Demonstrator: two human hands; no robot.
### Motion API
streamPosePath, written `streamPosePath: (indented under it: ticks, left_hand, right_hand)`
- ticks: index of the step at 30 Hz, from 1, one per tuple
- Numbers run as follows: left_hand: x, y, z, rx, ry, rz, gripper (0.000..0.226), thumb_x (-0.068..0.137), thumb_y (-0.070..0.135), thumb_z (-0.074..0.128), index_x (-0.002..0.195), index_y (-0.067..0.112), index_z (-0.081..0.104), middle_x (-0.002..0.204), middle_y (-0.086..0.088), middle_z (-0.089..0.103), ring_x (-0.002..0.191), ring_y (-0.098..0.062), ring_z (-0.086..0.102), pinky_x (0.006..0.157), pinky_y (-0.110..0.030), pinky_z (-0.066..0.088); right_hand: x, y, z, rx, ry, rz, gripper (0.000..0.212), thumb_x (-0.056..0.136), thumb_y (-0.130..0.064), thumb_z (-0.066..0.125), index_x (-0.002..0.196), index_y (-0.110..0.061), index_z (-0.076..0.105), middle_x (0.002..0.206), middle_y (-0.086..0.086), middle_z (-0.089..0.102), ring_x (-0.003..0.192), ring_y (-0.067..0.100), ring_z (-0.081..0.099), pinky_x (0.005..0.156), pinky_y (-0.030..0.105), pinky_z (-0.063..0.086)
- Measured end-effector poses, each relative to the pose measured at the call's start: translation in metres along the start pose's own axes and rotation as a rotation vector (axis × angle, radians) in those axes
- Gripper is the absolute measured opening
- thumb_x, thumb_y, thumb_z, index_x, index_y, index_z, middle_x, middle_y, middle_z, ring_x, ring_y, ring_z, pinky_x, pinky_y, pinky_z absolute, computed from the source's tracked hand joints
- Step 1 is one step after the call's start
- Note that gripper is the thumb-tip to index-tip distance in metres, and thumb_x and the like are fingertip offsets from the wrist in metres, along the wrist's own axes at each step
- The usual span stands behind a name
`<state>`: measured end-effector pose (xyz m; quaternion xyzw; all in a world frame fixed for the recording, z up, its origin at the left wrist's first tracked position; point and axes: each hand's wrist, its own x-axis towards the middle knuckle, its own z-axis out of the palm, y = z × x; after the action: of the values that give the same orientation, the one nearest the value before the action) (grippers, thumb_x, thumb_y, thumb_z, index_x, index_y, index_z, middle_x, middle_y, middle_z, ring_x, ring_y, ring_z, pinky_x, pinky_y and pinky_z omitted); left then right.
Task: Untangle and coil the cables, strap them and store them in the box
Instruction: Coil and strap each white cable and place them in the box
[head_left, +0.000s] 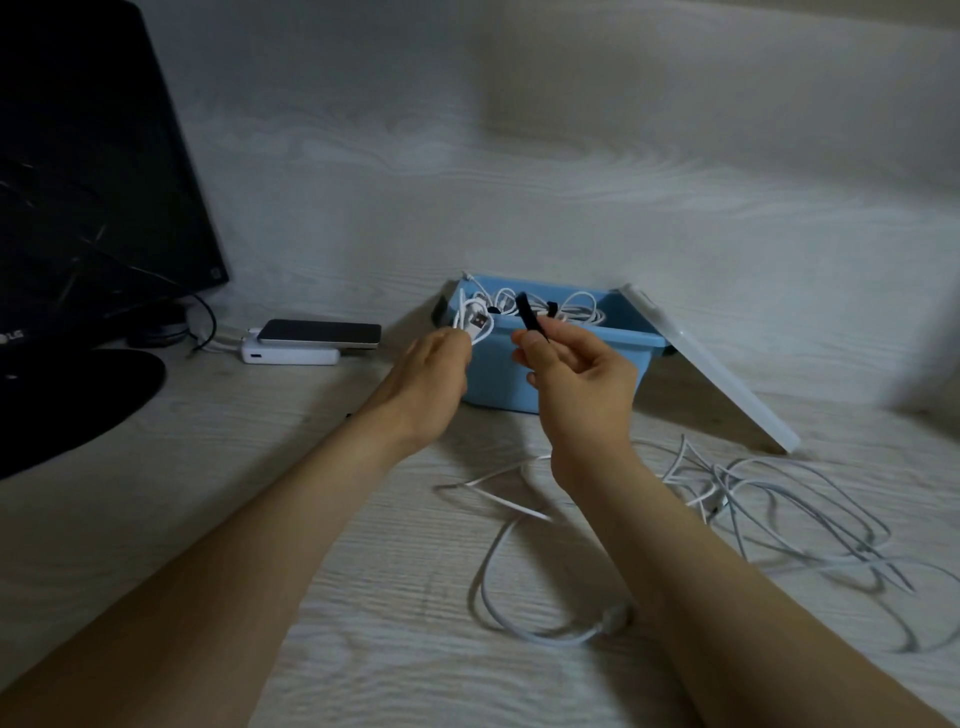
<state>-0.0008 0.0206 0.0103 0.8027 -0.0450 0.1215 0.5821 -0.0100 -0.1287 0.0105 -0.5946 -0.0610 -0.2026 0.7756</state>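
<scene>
Gripping a small coil of white cable with its USB plug uppermost, the left hand is held in front of the near-left rim of the blue box; the right hand, just beside it, pinches a black strap between thumb and forefinger, its other fingers loosely curled; the strap stands upright, close to the coil but apart from it. The box sits toward the far edge of the desk, about midway along it, and holds stored cables, white and coiled; its white lid leans tilted against the box's right side, lower end on the desk. Loose cables, white and tangled, lie toward the right edge of the desk; one strand loops forward between the forearms. Toward the far-left corner a phone lies flat on a white power bank; a dark monitor stands at that corner on a round base.
</scene>
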Motion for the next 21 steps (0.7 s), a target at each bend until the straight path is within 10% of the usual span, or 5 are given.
streamPosePath:
  ticks: [5, 9, 16, 21]
  left_hand:
    - [0.001, -0.005, -0.001, -0.077, 0.009, 0.030, 0.026, 0.071, 0.055, 0.045, 0.068, 0.035, 0.062, 0.061, 0.007, 0.047, 0.058, -0.021, 0.038, 0.057, -0.038, 0.030]
    - [0.001, -0.009, -0.001, 0.031, -0.025, 0.176, 0.031, 0.093, 0.045, 0.044, 0.107, 0.026, 0.064, 0.079, 0.001, 0.060, 0.086, -0.016, 0.061, 0.083, -0.040, 0.052]
    - [0.002, -0.015, 0.002, 0.100, -0.105, 0.287, 0.037, 0.100, 0.010, 0.043, 0.098, 0.038, 0.066, 0.078, 0.015, 0.064, 0.071, -0.003, 0.055, 0.074, -0.034, 0.043]
    - [-0.002, -0.006, 0.005, 0.093, -0.080, 0.308, 0.050, 0.099, -0.007, 0.045, 0.108, 0.035, 0.071, 0.099, 0.012, 0.076, 0.097, -0.004, 0.071, 0.084, -0.025, 0.058]
  right_hand:
    - [0.002, -0.002, -0.001, 0.015, -0.157, 0.047, 0.016, 0.092, -0.010, 0.076, 0.107, -0.012, 0.080, 0.093, -0.002, 0.078, 0.091, 0.009, 0.070, 0.081, 0.024, 0.049]
    - [-0.005, -0.001, 0.001, 0.019, -0.448, 0.084, 0.012, 0.094, -0.004, 0.072, 0.104, -0.001, 0.078, 0.086, 0.001, 0.077, 0.080, 0.006, 0.069, 0.074, 0.021, 0.051]
    - [-0.006, 0.000, 0.002, -0.090, -0.306, 0.050, 0.010, 0.093, -0.002, 0.074, 0.085, 0.005, 0.075, 0.072, 0.002, 0.072, 0.061, -0.002, 0.063, 0.060, 0.010, 0.048]
    - [-0.007, -0.002, 0.002, -0.092, -0.246, 0.130, 0.015, 0.092, -0.005, 0.075, 0.079, -0.003, 0.069, 0.074, 0.009, 0.068, 0.063, 0.005, 0.063, 0.056, 0.013, 0.048]
